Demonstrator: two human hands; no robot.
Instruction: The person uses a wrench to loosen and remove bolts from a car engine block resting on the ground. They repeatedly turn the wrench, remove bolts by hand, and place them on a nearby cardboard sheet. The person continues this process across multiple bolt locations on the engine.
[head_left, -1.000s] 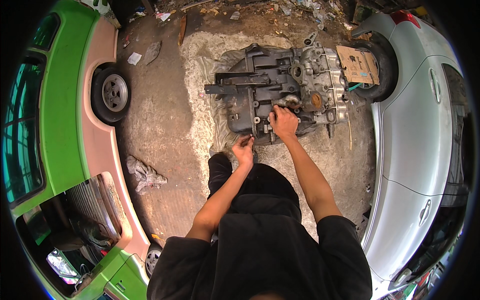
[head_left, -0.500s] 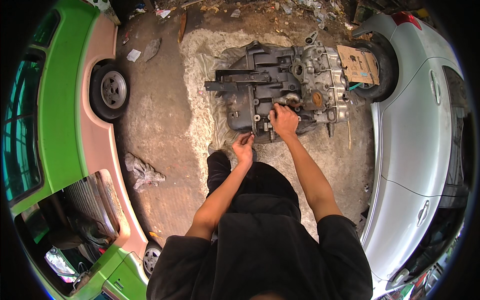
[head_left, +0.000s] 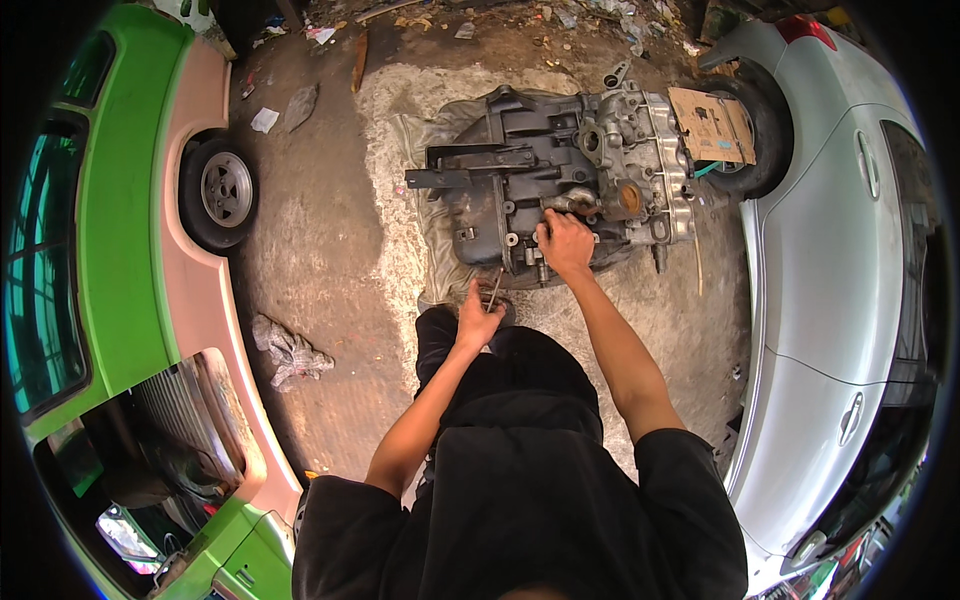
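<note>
Nothing shifts since earlier | left hand (head_left: 478, 318) grip closed on thin metal tool (head_left: 495, 290) | right hand (head_left: 566, 243) flat on engine block (head_left: 540, 185), grip holding nothing | rag (head_left: 288, 352), wheel (head_left: 222, 190) well apart on floor

One flat piece of brown cardboard with dark print (head_left: 712, 124)

It lies at the right end of the grey engine block (head_left: 560, 180), against the black tyre (head_left: 760, 140).

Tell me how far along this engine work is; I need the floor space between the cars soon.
Done: the engine block is out of any car and lies on a cloth on the concrete between the two vehicles. In hand: the right hand rests on the block's near edge, while the left hand holds a thin metal tool just below it. Left: the casing looks assembled, so most of the work seems ahead.
</note>
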